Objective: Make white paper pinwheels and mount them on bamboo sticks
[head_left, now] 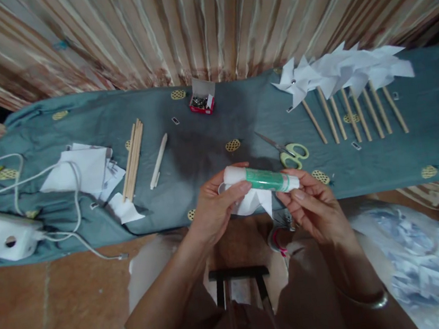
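Observation:
A glue stick (266, 178) with a green label and white ends lies level between my two hands over the table's front edge. My left hand (218, 202) is closed round its left end, thumb on top. With the fingertips of my right hand (311, 196), I grip its right end. A folded white paper piece (256, 201) hangs beneath the glue stick by my left fingers; how it is held is partly hidden. Just past my right hand lie scissors (292, 154) with pale green handles.
White paper pinwheels (340, 72) on wooden sticks lie at the back right. A small red box of metal pins (202, 102) stands open at the back. Leftward are a white pen (159, 161), wooden sticks (133, 159), paper sheets (84, 170) and a white device (4, 233) with cables.

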Demonstrator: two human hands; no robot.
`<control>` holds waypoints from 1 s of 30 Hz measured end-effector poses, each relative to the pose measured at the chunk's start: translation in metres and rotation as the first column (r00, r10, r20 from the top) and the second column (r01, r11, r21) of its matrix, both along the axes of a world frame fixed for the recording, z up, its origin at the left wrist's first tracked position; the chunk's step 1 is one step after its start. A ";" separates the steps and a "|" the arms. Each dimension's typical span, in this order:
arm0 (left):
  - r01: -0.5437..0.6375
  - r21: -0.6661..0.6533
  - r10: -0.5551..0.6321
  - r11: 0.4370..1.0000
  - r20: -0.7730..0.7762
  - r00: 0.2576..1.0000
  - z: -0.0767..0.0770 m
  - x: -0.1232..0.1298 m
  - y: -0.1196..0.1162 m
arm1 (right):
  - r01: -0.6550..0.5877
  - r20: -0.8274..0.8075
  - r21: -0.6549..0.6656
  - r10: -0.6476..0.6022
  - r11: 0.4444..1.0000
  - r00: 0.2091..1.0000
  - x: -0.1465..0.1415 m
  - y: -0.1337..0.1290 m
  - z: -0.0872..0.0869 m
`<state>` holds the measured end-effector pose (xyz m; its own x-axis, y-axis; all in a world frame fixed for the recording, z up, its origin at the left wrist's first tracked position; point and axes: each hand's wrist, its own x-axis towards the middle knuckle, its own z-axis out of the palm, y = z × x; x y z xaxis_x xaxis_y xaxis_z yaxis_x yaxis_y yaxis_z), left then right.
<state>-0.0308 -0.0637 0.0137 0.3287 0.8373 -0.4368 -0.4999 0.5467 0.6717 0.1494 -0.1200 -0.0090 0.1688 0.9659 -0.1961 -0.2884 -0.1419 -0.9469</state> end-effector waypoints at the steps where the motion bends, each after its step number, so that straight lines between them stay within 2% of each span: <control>1: 0.003 -0.006 -0.003 1.000 0.010 1.000 0.000 0.000 0.000 | -0.001 -0.002 -0.011 0.001 1.000 1.000 -0.003 0.000 0.000; 6: 0.109 0.063 -0.108 0.992 -0.016 0.994 -0.001 0.007 -0.004 | -0.032 0.017 -0.054 0.033 0.998 0.999 -0.018 0.001 0.003; 8: 0.148 0.157 -0.129 0.976 -0.125 0.984 -0.005 0.003 -0.001 | 0.000 0.052 -0.028 0.001 1.000 0.999 -0.015 0.003 0.007; 10: 0.137 0.329 -0.022 0.934 -0.331 0.943 -0.013 -0.008 0.005 | 0.070 0.069 -0.001 -0.070 0.998 0.995 -0.007 0.005 0.013; 11: 0.162 0.419 0.060 0.893 -0.468 0.882 -0.018 -0.015 0.009 | 0.118 0.071 0.007 -0.118 0.993 0.990 -0.002 0.006 0.015; 13: 0.281 0.559 0.243 0.780 -0.685 0.687 -0.028 -0.030 0.017 | 0.211 0.094 0.026 -0.212 0.977 0.973 0.007 0.007 0.020; 15: 0.455 0.572 0.309 0.683 -0.791 0.528 -0.037 -0.041 0.024 | 0.254 0.148 0.064 -0.261 0.965 0.954 0.011 0.006 0.021; 16: 0.520 0.565 0.329 0.641 -0.814 0.479 -0.040 -0.044 0.027 | 0.257 0.194 0.084 -0.269 0.963 0.944 0.010 0.006 0.020; 18: 0.601 0.551 0.346 0.578 -0.833 0.431 -0.044 -0.047 0.030 | 0.237 0.312 0.103 -0.258 0.966 0.915 0.005 0.004 0.018; 23: 0.625 0.602 0.443 0.497 -0.795 0.414 -0.039 -0.045 0.027 | 0.110 0.546 0.068 -0.130 0.992 0.828 -0.011 0.001 0.017; 27: 0.684 0.649 0.446 0.334 -0.748 0.492 -0.038 -0.041 0.014 | -0.019 0.625 0.000 0.015 1.000 0.781 -0.012 -0.001 0.015; 30: 0.708 0.650 0.396 0.276 -0.749 0.532 -0.041 -0.038 0.006 | -0.077 0.691 -0.012 0.064 0.997 0.720 -0.009 -0.002 0.009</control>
